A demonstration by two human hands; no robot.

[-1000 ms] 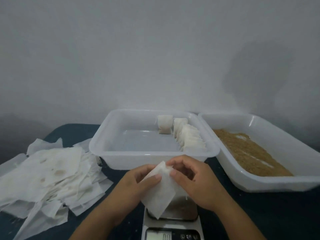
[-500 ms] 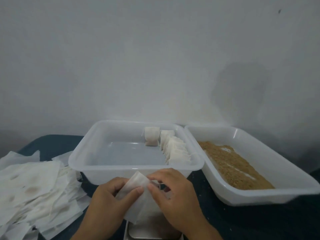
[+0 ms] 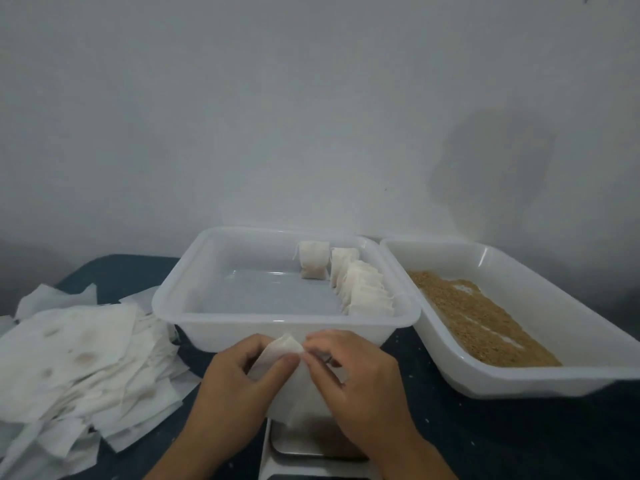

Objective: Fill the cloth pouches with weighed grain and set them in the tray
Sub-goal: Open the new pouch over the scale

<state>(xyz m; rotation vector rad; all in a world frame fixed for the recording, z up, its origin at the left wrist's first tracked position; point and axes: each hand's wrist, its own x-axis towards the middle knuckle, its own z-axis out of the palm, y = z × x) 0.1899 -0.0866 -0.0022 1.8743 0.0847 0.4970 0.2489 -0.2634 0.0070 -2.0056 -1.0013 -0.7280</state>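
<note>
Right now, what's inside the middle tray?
The middle tray holds filled pouches in a row along its right wall, one apart at the back. The pouches' contents are covered by cloth.

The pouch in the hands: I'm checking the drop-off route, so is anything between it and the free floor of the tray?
Only the tray's near wall, which the pouch, pinched by the left hand and right hand, must clear. Filled pouches line the right side; the left floor is bare.

A grey wall (image 3: 277,116), marked by a darker patch (image 3: 491,164) at right, stands behind a dark blue table (image 3: 502,438) flecked with pale specks.
</note>
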